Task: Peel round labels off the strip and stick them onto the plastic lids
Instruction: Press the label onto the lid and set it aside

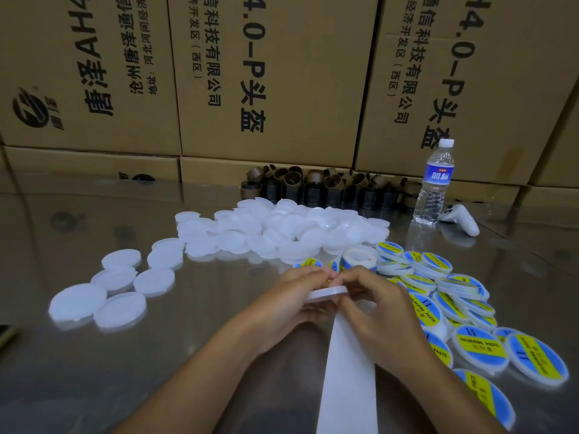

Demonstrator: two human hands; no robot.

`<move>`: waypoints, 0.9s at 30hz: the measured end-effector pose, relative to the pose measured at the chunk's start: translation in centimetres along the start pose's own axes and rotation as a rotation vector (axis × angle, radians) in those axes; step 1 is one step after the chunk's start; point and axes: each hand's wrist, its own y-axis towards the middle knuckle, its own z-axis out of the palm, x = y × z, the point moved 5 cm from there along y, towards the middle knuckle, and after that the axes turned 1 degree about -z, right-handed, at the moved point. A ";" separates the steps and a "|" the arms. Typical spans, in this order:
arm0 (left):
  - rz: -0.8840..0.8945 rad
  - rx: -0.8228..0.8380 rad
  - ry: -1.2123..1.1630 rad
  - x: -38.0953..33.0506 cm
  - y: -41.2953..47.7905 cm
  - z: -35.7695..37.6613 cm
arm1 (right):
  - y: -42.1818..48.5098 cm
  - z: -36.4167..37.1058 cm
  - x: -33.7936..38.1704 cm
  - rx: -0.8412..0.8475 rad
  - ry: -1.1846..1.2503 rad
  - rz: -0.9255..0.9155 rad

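Both hands meet over the near-middle counter (156, 371). The left hand (300, 292) grips a white lid (326, 292) from below, and the right hand (372, 308) pinches its right edge, fingertips curled on top. The white strip (347, 371) runs nearward under them. There are blank lids (282, 227) far and left, labelled lids (479, 343) right.

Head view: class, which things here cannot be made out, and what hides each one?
All in the head view:
1. Lid: seen edge-on, its top face covered by the left hand and the right hand; whether a label is on it cannot be told.
2. White strip: upper end hidden under the right hand, lower end cut off by the bottom edge.
3. Dark object: cut off by the left edge.
4. Labelled lids: small print too small to read.
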 end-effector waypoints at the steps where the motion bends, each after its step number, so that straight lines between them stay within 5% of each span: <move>1: -0.006 -0.006 0.002 0.1 0.1 -0.2 | 0.0 0.0 0.1 -0.004 -0.029 -0.021; 11: 0.000 0.114 -0.032 0.4 0.2 0.2 | 0.1 -0.8 0.3 -0.093 0.064 0.024; 20: 0.034 -0.076 -0.154 0.4 0.6 -1.0 | 0.1 0.1 -1.2 -0.065 0.436 0.284; 27: 0.057 -0.006 -0.192 0.0 0.1 -0.1 | 0.2 0.1 -1.7 -0.067 0.478 0.324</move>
